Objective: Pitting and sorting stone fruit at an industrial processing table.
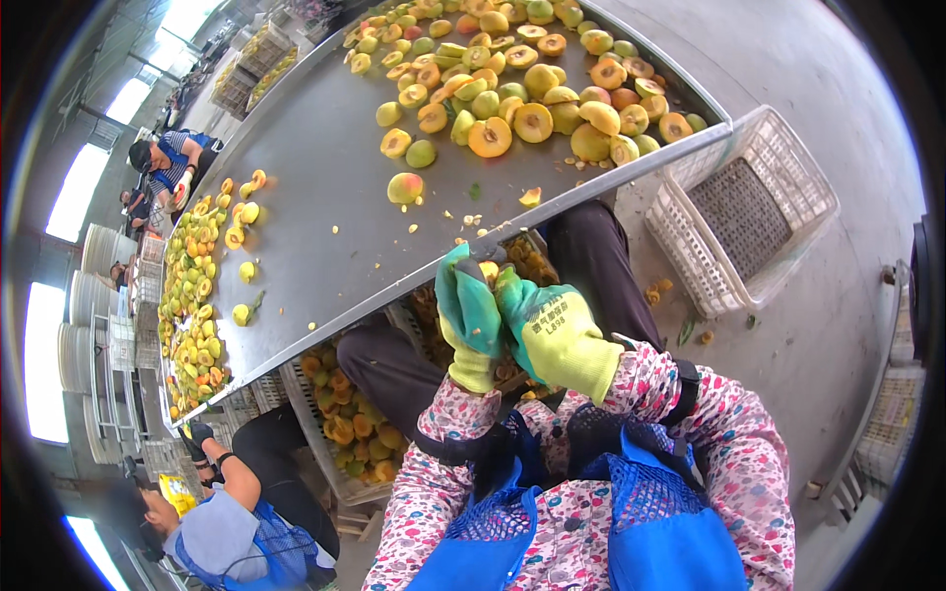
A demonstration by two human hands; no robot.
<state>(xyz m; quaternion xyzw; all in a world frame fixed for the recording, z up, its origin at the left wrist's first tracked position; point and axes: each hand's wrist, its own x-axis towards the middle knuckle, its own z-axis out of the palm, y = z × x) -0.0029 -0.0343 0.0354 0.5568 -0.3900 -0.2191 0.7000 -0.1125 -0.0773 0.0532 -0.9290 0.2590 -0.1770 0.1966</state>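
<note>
Both of my hands wear yellow gloves with green-coated fingers and meet just over the near edge of the metal table [296, 236]. My left hand [469, 313] is closed around a yellow stone fruit [489, 270], of which a small part shows. Pressed up against it from the right, my right hand [554, 330] has its fingers curled in. A small dark shape shows by the fingertips; whether the right hand grips a tool is hidden. Halved stone fruits [533, 122], some with brown pit hollows, are heaped beyond my hands. One fruit [405, 187] lies apart, near small scraps.
Below the table, between my legs, crates hold fruit [357, 414]. A white plastic crate [749, 212] stands on the floor at right. More fruit [195, 295] covers the table's left end. One co-worker [236, 522] sits at lower left, another [172, 163] farther off.
</note>
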